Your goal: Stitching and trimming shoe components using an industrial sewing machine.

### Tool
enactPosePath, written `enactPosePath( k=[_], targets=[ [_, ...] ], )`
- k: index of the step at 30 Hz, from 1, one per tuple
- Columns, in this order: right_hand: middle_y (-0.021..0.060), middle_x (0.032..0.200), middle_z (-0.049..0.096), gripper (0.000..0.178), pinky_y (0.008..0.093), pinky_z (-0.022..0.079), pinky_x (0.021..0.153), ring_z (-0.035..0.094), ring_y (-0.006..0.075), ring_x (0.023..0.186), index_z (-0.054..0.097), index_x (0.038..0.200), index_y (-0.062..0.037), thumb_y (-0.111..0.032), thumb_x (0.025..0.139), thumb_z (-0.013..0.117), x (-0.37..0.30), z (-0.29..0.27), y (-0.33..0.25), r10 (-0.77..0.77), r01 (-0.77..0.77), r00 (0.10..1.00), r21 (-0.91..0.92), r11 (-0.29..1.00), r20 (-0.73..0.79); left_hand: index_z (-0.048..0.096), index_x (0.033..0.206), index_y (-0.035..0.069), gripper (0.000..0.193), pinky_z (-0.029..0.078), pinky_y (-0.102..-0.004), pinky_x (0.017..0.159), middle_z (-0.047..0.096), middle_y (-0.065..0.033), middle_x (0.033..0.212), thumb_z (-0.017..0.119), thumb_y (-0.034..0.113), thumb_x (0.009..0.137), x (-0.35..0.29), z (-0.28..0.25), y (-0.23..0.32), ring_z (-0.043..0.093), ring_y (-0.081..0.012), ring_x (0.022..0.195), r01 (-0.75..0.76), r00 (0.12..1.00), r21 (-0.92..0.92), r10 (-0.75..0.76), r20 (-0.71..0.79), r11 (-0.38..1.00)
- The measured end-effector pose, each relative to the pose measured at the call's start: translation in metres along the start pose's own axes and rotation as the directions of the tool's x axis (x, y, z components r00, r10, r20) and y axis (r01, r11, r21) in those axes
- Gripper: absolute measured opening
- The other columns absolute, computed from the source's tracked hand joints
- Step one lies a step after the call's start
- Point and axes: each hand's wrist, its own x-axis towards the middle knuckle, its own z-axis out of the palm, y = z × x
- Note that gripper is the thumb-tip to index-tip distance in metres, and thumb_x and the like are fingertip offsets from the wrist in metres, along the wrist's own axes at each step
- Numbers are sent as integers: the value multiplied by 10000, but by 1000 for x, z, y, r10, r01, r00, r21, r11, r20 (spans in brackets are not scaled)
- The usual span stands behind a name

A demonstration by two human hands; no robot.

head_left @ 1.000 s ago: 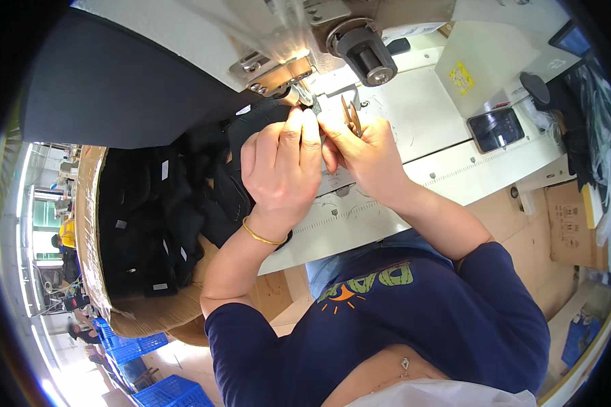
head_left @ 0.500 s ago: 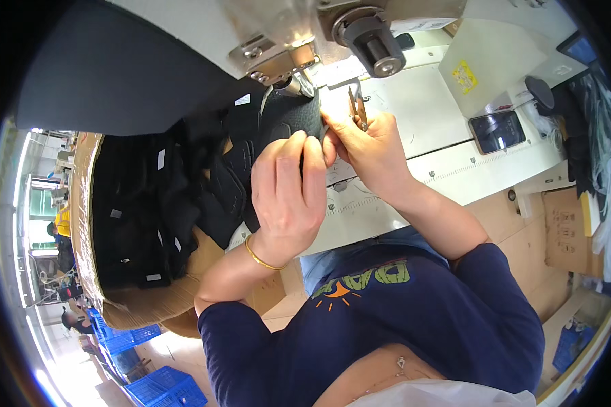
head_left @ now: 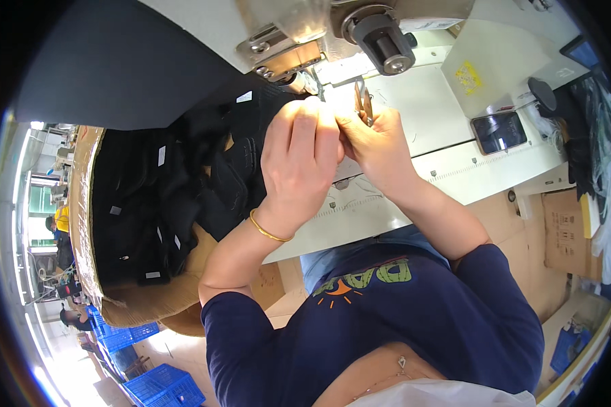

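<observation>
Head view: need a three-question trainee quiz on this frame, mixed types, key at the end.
1. Short answer: what tool sticks out of the person's right hand?
2. True or false: the dark-screened device lies farther right in the picture than that hand.
3. Multiple choice: which wrist wears the gold bracelet?
A. Both
B. Left
C. Right

Key:
1. Metal snips, blades pointing away from the person.
2. True.
3. B.
</observation>
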Motion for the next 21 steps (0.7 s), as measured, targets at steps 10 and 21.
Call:
enactPosePath(
  k=[10, 21],
  targets=[
    [27, 583, 584, 299, 237, 399, 488, 513, 68, 523, 588, 751, -27, -173, 1000, 511, -2, -9, 0, 68, -66, 994, -20, 998, 81, 596, 1043, -1, 341, 507, -405, 789, 579, -133, 1015, 675, 48, 715, -14, 4, -9, 594, -294, 963, -20, 999, 31, 22, -47, 999],
    [35, 698, 624, 308, 239, 446, 550, 568, 77, 598, 604, 1023, -9, -280, 1038, 457, -19, -16, -1, 190, -136, 885, -156, 978, 424, 606, 1143, 61, 371, 496, -380, 801, 586, -107, 1038, 665, 78, 777, -22, -4, -36, 602, -272, 968, -51, 999, 131, 52, -6, 990]
  ],
)
